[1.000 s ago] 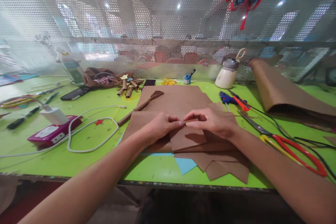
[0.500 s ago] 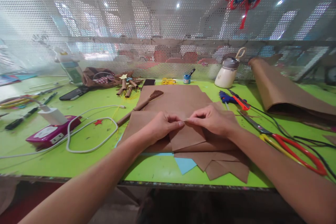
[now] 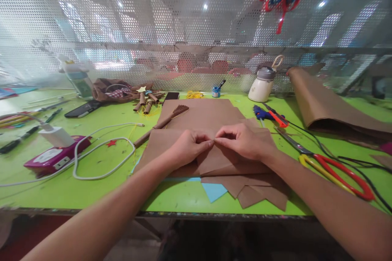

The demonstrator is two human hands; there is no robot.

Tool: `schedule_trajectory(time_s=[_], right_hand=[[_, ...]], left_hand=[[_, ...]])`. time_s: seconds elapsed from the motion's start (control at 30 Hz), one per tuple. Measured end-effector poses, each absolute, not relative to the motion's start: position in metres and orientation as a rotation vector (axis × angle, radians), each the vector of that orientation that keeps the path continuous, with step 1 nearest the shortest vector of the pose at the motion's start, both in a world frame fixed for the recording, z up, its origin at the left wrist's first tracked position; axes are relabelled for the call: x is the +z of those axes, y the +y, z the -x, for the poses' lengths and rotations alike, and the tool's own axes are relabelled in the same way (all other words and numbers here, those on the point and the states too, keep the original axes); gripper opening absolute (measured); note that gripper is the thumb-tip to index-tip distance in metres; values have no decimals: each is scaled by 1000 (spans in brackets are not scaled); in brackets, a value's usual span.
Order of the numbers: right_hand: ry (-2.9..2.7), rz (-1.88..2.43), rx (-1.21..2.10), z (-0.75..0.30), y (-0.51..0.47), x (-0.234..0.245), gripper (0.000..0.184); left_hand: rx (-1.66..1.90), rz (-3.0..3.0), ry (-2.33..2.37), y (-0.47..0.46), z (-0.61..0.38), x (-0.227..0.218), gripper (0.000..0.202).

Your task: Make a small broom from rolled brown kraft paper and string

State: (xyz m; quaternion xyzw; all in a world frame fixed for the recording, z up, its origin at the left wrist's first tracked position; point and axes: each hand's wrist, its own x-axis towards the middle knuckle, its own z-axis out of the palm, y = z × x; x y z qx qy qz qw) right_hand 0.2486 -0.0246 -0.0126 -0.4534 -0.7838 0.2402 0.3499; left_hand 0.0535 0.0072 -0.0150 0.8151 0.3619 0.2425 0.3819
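A small brown paper sheet lies on a stack of brown paper sheets in the middle of the green table. My left hand and my right hand meet at the small sheet's far corner, fingertips touching. Both pinch that corner with curled fingers. A rolled brown paper stick with a fringed end lies just left of my left hand.
Red-and-yellow scissors and a blue glue gun lie to the right, with a big brown paper roll behind. A white charger and cable on a pink box sit left. A blue paper scrap lies near the table edge.
Both hands have closed in on the sheet's far corner, and the raised corner has come down closer to the stack. The view has shifted slightly.
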Motion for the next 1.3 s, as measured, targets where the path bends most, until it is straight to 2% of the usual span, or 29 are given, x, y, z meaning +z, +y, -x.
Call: schedule_trajectory(time_s=[0.33,0.57,0.93,1.2,1.3], right_hand=[[-1974,1246,654,-258,-17,-14,22],[-1862,1295,911,-268,-15,-7,35],[-1842,1222,966,-278,-6,-14,30],[-1951,1249,756,-252,-13,-17,26],[-1926,1208,772,-249,-12,-19,25]], left_hand=[[547,-1948,915,10,-49,-18,32],[521,-1944,867,14,-46,-18,31],[521,-1859,730,21,-46,-25,27],[548,-1976,828,13,-53,-20,26],[572,-2063,842,13,-52,-17,26]])
